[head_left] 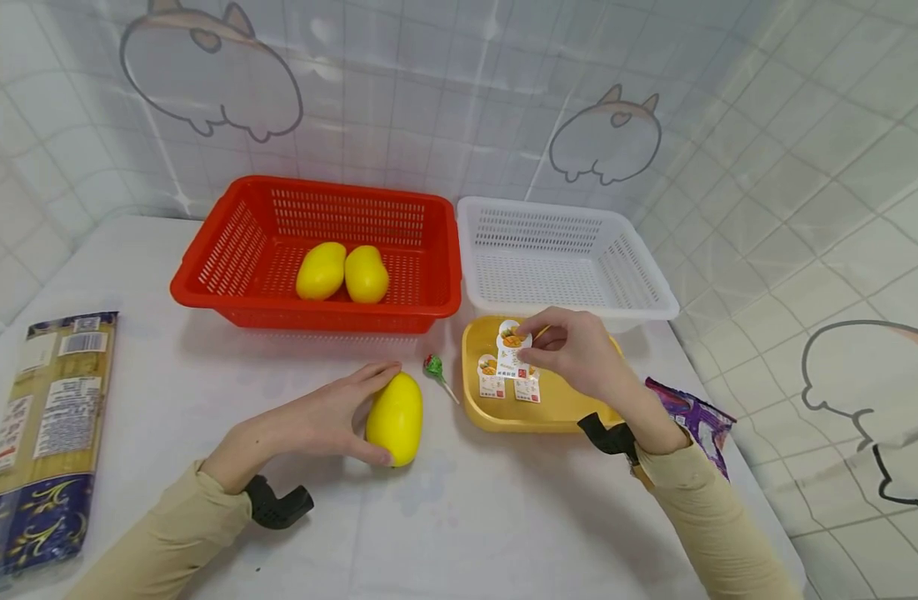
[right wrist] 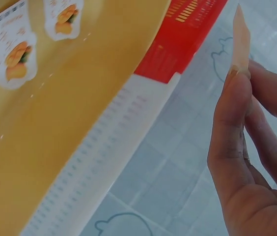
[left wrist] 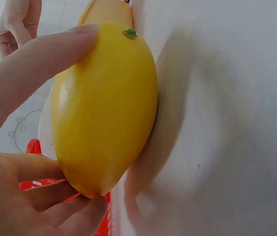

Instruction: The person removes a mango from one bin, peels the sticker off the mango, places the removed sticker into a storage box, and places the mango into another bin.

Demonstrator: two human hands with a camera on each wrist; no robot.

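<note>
A yellow mango [head_left: 397,419] lies on the white table, with my left hand [head_left: 309,421] gripping it from its left side. In the left wrist view the thumb [left wrist: 45,64] rests along the mango's upper side and the fingers [left wrist: 62,209] curl under its tapered end. Over the yellow tray [head_left: 571,408], my right hand [head_left: 582,350] pinches a mango-picture label [head_left: 510,350] between thumb and fingertips. The right wrist view shows this label [right wrist: 241,39] edge-on. Two similar labels, one of them [head_left: 491,379] at the left, lie in the tray.
Behind stand a red basket [head_left: 331,312] holding two mangoes [head_left: 321,271] and a white basket [head_left: 564,283]. A lollipop [head_left: 435,367] lies between mango and tray. A noodle pack [head_left: 54,417] is at far left, a purple packet [head_left: 699,417] right of the tray.
</note>
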